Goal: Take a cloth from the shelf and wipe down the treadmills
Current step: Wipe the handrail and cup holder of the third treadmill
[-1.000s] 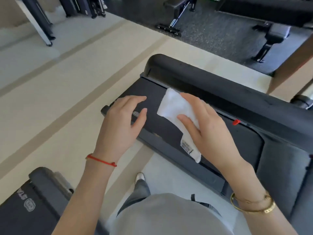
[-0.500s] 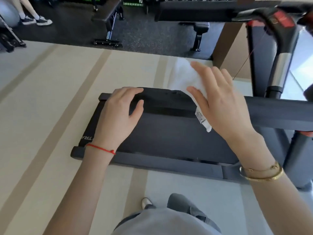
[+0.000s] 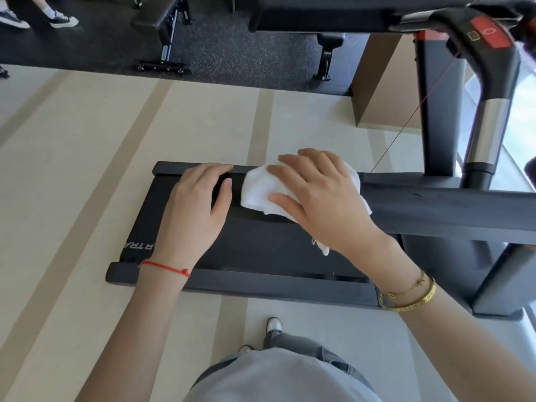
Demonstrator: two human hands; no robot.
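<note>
White terry cloth (image 3: 262, 190), one, bunched, lies on the far side rail of the black treadmill (image 3: 261, 245), near its rear end. My right hand (image 3: 324, 204) covers most of it, fingers spread and laid nearly flat, thumb pressed on the cloth's near edge; a small tag end of the cloth pokes out under my wrist, its print too small to read. My left hand (image 3: 194, 210) rests just beside the cloth on the same rail, fingers relaxed over the edge, holding nothing.

One treadmill deck in view. White letters on the belt's rear corner read "TRA", the rest hidden by my left forearm. A thin red string bracelet (image 3: 166, 267) on my left wrist: one. Gold bracelets (image 3: 412, 294) on my right wrist: two, a fine chain and a wider bangle with engraving I cannot make out.

Further right, one black and silver handrail post (image 3: 487, 132) carries a red button panel (image 3: 490, 33) with a circle symbol. A thin red cord (image 3: 412, 117) runs down from it. Beyond the beige striped floor (image 3: 87, 158), two black weight benches (image 3: 162, 27) stand on dark speckled matting. Two sneakered feet (image 3: 37, 20) of another person show top left.
</note>
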